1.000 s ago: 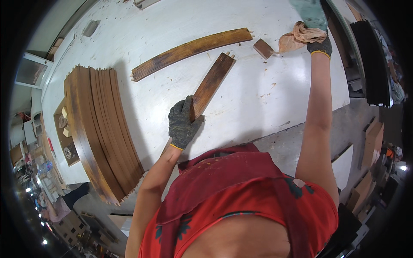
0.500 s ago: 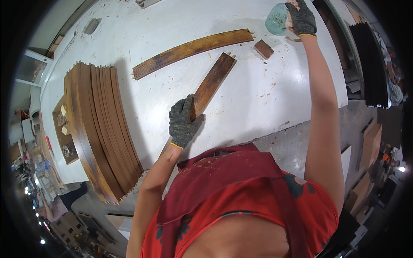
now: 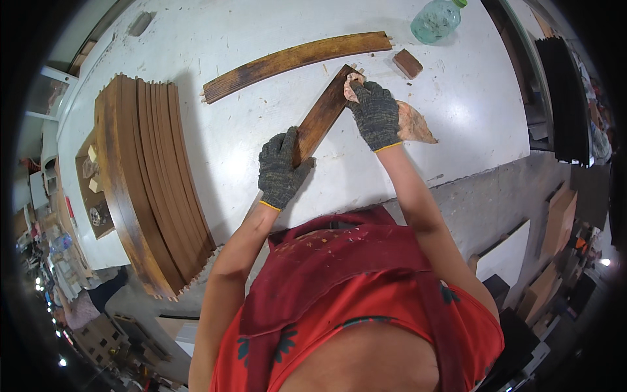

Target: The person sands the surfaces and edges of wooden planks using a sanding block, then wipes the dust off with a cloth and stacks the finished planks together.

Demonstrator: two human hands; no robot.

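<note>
My left hand (image 3: 281,168), in a dark knit glove with a yellow cuff, grips the near end of a brown wooden slat (image 3: 321,117) with dowels at its far end. My right hand (image 3: 375,114), gloved alike, presses a crumpled pinkish rag (image 3: 353,87) onto the slat's far end. Part of the rag hangs out past the glove on the right. Beyond lies a second, longer slat (image 3: 297,60) with dowel ends. A small brown block (image 3: 408,64) rests right of it, and a pale green bottle (image 3: 436,23) with a green cap stands at the far right.
On the white table (image 3: 248,124), a stack of brown slats (image 3: 153,189) stands to my left. Behind it sits an open wooden box (image 3: 98,189) with small pale blocks. A dark stack (image 3: 563,98) rises past the table's right edge. A grey lump (image 3: 140,23) lies far left.
My right hand has come from the bottle at the far right, with the rag, onto the slat's far end. My left hand still holds the near end.
</note>
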